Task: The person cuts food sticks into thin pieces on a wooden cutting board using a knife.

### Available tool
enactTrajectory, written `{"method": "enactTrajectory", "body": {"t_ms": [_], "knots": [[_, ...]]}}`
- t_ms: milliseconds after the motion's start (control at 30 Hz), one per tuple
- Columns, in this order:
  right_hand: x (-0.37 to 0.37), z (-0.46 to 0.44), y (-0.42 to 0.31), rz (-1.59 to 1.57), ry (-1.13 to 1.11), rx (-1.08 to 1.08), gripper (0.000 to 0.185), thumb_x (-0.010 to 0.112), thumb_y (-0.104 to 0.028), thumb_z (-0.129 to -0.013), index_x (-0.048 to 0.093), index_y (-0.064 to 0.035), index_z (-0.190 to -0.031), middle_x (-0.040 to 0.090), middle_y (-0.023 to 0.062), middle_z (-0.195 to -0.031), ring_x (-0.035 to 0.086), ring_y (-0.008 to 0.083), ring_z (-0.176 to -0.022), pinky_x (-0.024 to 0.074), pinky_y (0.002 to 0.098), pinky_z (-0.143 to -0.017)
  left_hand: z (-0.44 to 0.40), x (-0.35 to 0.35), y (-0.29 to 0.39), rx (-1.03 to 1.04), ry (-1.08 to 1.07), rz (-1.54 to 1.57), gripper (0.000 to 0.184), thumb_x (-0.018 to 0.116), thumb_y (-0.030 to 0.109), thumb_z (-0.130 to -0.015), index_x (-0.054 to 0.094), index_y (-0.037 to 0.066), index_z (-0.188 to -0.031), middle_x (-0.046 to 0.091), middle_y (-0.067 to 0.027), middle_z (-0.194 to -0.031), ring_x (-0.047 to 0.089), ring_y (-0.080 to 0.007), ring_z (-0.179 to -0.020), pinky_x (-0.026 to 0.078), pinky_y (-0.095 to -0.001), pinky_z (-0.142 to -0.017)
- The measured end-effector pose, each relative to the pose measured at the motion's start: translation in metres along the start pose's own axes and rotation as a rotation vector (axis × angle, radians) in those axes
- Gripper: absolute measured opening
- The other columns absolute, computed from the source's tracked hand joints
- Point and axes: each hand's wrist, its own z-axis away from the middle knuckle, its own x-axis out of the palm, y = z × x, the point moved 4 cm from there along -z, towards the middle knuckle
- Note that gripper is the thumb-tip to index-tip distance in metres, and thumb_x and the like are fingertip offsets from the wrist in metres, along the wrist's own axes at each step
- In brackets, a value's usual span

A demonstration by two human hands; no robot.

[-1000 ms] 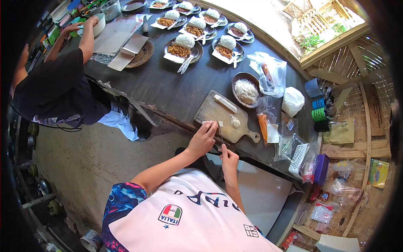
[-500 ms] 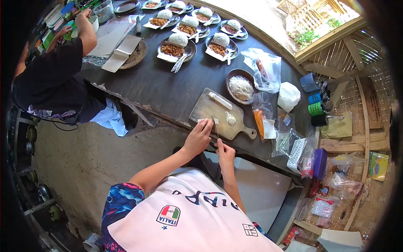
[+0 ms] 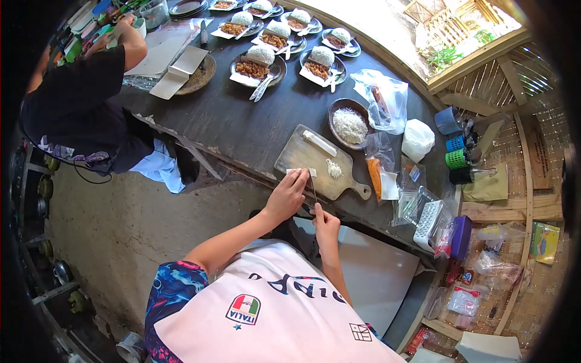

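On the wooden cutting board, my left hand presses a short white piece down near the board's front edge, its fingers together. My right hand is wrapped round the handle of a thin knife, whose blade meets the right end of that piece beside my left fingertips. Further up the board lies a longer white stick. A small heap of thin white shreds sits to the right of the blade. Behind the board, a brown bowl holds more white shreds.
Several plates with white mounds and brown food stand at the back. A plastic bag, a white bag and an orange item in plastic lie right of the bowl. A person in a dark shirt works at the left.
The view has shifted slightly. My hands stay at the board with the knife against the white piece. At the left, the other person's arms have moved around a white bowl.
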Motion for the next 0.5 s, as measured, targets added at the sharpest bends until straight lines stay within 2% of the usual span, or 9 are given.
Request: {"method": "enactTrajectory", "body": {"t_ms": [100,333,500], "knots": [[0.002,-0.002,-0.007,-0.025,-0.015,0.021,0.049,0.070,-0.042,-0.104,0.079,0.0051,-0.092,0.056,-0.0014,-0.063,0.046,0.0059,-0.060,0.0333,0.0257,-0.055,0.000,-0.003,-0.001,0.012,0.029,0.015,0.063,0.063,0.021,-0.089,0.055,-0.013,-0.141,0.052,-0.0204,-0.152,0.045,-0.0334,-0.144,0.034,-0.0433,-0.126],[0.002,-0.001,0.000,-0.019,0.000,0.020,0.049,0.070,-0.042,-0.104,0.079,0.0049,-0.092,0.055,-0.0016,-0.064,0.045,0.0057,-0.060,0.0312,0.0258,-0.055,-0.002,-0.006,-0.002,-0.018,0.035,0.088,0.066,0.065,0.017,-0.087,0.053,-0.013,-0.145,0.050,-0.0203,-0.152,0.044,-0.0333,-0.145,0.034,-0.0415,-0.126],[0.002,-0.003,-0.009,-0.039,-0.022,0.034,0.049,0.071,-0.042,-0.104,0.079,0.0054,-0.093,0.056,-0.0011,-0.064,0.047,0.0064,-0.061,0.0339,0.0254,-0.056,-0.001,-0.002,-0.004,0.005,0.009,0.042,0.067,0.066,0.019,-0.087,0.052,-0.012,-0.145,0.050,-0.0194,-0.152,0.044,-0.0320,-0.145,0.033,-0.0411,-0.127]]}}
